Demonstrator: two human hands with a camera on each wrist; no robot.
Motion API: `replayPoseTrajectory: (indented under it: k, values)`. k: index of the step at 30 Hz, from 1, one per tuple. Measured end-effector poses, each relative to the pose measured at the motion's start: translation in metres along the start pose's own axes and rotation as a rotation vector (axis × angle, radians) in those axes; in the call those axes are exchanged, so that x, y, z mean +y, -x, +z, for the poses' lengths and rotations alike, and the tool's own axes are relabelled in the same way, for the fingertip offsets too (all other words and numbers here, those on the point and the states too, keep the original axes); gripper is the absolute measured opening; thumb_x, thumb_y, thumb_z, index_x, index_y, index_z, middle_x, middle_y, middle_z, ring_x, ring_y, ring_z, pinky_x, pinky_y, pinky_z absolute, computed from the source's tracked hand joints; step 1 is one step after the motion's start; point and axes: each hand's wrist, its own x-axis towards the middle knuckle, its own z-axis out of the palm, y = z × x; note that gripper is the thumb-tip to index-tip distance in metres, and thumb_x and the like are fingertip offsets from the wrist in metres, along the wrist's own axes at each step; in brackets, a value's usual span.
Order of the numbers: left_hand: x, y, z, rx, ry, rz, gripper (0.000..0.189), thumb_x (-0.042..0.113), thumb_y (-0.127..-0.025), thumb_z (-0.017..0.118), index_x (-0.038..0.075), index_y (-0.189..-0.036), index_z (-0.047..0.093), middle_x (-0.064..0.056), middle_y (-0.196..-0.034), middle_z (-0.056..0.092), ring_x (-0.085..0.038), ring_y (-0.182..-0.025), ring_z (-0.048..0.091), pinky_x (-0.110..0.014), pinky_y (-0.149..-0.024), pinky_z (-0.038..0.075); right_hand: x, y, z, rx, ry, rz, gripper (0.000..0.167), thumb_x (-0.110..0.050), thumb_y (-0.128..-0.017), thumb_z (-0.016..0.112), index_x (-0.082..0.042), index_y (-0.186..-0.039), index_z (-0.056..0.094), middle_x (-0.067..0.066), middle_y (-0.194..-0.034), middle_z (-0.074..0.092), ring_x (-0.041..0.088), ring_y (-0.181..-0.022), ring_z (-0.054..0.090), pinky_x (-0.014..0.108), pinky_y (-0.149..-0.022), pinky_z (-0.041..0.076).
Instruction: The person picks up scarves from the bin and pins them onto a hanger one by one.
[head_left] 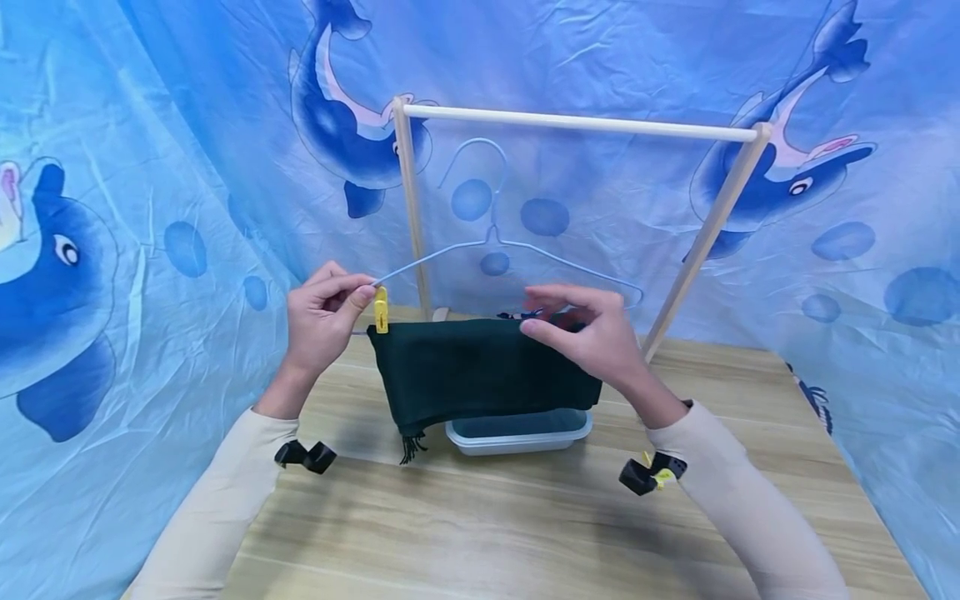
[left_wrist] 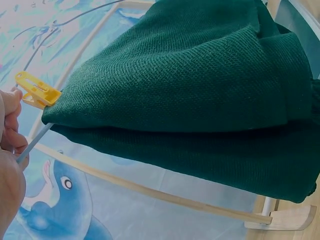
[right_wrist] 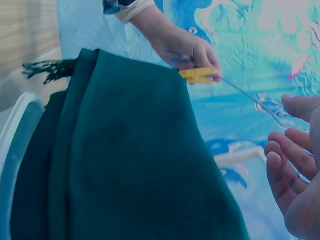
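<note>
My left hand (head_left: 322,312) pinches the left end of a light blue wire hanger (head_left: 435,257) between thumb and fingers. Folded over the hanger's lower bar hangs a dark green scarf (head_left: 480,371), its fringe (head_left: 412,447) dangling at the lower left. A yellow clothespin (head_left: 382,310) grips the scarf's upper left corner, right beside my left fingertips. My right hand (head_left: 588,329) is at the scarf's upper right part, overlapping it in the head view. In the right wrist view, that hand (right_wrist: 300,165) has loosely bent fingers and nothing between them and the thumb.
Behind the hanger stands a rack with wooden posts (head_left: 708,225) and a white top rail (head_left: 577,122). A white-rimmed container (head_left: 517,446) sits on the wood-grain table (head_left: 465,533) beneath the scarf. Yellow bits (head_left: 663,477) show beside the right wrist's black camera (head_left: 637,477). Blue dolphin-print curtains surround the table.
</note>
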Motion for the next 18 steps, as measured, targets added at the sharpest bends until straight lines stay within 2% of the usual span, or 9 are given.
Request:
replayPoseTrajectory:
  k: [7,12,18]
  values:
    - [0.001,-0.001,-0.001,0.007,-0.013,-0.004,0.009,-0.005,-0.089,0.075,-0.013,-0.093,0.076,-0.009,-0.075,0.056,-0.007,-0.059,0.043,-0.016,-0.05,0.031,0.014,0.032,-0.021,0.095,0.038,0.095,0.034,0.006,-0.084,0.078,-0.004,-0.117,0.076,0.013,-0.101,0.077,0.01,-0.082,0.069,0.022,-0.065,0.055]
    - [0.001,-0.003,-0.001,0.007,-0.016,-0.003,0.008,-0.005,-0.089,0.075,-0.013,-0.092,0.076,-0.009,-0.074,0.054,-0.007,-0.059,0.042,-0.016,-0.05,0.03,0.023,0.057,-0.034,0.144,0.08,0.19,0.032,0.003,-0.085,0.079,-0.004,-0.116,0.076,0.014,-0.101,0.077,0.009,-0.081,0.068,0.021,-0.066,0.056]
    - [0.001,-0.005,0.0,0.003,-0.013,-0.003,0.008,-0.006,-0.089,0.074,-0.013,-0.092,0.075,-0.01,-0.074,0.054,-0.007,-0.059,0.042,-0.016,-0.05,0.03,0.041,0.093,-0.049,0.169,0.187,0.311,0.029,-0.006,-0.087,0.081,-0.005,-0.115,0.077,0.012,-0.101,0.077,0.004,-0.082,0.068,0.018,-0.068,0.056]
